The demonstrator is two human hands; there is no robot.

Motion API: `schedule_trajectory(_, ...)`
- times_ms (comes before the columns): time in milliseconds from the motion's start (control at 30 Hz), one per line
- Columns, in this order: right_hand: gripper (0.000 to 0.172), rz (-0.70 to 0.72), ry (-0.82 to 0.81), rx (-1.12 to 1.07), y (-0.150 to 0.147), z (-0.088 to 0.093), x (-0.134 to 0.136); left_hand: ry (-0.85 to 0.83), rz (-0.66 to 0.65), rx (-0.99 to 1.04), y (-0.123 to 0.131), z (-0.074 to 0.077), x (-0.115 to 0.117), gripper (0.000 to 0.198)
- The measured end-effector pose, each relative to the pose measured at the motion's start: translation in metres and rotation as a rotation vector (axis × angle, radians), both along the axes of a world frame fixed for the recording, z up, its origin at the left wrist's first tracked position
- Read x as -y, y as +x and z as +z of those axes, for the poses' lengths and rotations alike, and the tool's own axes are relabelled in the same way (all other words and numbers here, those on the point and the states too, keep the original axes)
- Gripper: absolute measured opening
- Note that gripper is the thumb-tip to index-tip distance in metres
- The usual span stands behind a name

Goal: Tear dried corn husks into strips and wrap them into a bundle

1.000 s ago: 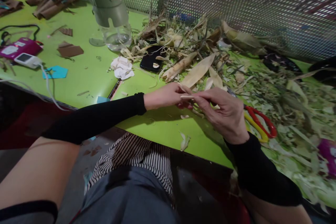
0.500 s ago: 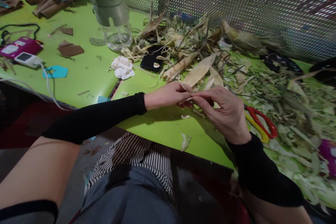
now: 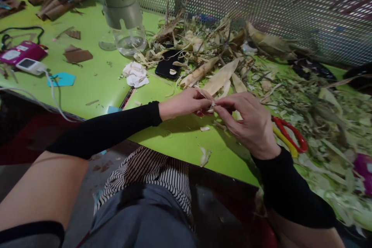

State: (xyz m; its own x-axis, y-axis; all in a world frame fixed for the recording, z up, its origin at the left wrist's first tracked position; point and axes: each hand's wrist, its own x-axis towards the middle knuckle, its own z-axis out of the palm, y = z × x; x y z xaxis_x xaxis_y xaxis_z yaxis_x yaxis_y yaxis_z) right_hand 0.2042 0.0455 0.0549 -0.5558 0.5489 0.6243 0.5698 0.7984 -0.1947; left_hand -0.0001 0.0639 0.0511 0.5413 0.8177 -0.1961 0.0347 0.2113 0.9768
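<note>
My left hand point(image 3: 183, 104) and my right hand point(image 3: 250, 124) meet just above the green table point(image 3: 95, 81), fingertips together. Both pinch a small pale strip of dried husk point(image 3: 207, 96), which curls up between the thumbs. Both arms wear black sleeves. A small husk scrap point(image 3: 205, 128) lies on the table right under the hands, and another curled scrap point(image 3: 204, 156) lies nearer the front edge.
A heap of dried husks and leaves point(image 3: 226, 58) covers the table's far and right side. Red-and-yellow scissors point(image 3: 286, 135) lie right of my right hand. A black phone point(image 3: 167, 66), crumpled paper point(image 3: 135, 74), a clear jug point(image 3: 124, 15) and a mesh fence point(image 3: 261, 4) stand behind.
Both hands rose slightly and the fingertips drew closer, bending the husk strip upward between them.
</note>
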Motion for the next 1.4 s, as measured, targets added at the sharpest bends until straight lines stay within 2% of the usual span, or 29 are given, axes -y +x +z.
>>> schedule_trajectory(67,0.004,-0.009,-0.014,-0.032,0.002,-0.001,-0.001,-0.003,0.000,0.000,0.000,0.000,0.000,0.016)
schedule_trajectory(200,0.009,-0.118,-0.063,-0.075,0.005,-0.002,-0.002,-0.013,0.020,0.013,0.001,0.003,0.000,0.015)
schedule_trajectory(333,0.014,-0.079,0.016,0.043,0.003,-0.005,-0.001,-0.023,0.013,-0.001,0.001,0.003,0.000,0.019)
schedule_trajectory(433,0.018,-0.066,-0.010,0.128,0.002,-0.006,0.001,-0.024,0.009,-0.011,0.002,0.000,0.000,0.020)
schedule_trajectory(567,0.018,-0.112,-0.077,0.122,0.002,-0.008,0.003,0.006,-0.002,0.024,0.002,-0.003,-0.002,0.020)
schedule_trajectory(700,0.016,-0.140,-0.042,0.116,0.004,-0.009,0.002,-0.009,-0.046,0.068,0.000,-0.002,-0.001,0.012)
schedule_trajectory(833,0.012,-0.084,-0.037,0.113,0.004,-0.007,0.001,0.011,-0.002,0.052,-0.002,-0.001,0.000,0.005)
schedule_trajectory(967,0.010,-0.044,-0.062,0.119,0.004,-0.004,0.000,0.048,-0.008,0.036,-0.003,-0.003,-0.001,0.006)
schedule_trajectory(1133,0.012,-0.058,-0.059,0.128,0.007,-0.002,-0.001,-0.003,0.010,0.024,-0.001,-0.002,-0.001,0.006)
schedule_trajectory(1300,0.010,0.025,-0.066,0.217,0.011,0.001,-0.004,-0.021,0.018,0.007,0.000,0.000,-0.001,0.006)
schedule_trajectory(1400,0.012,0.027,-0.032,0.240,0.013,0.003,-0.004,-0.039,0.019,0.018,0.000,0.000,-0.001,0.008)
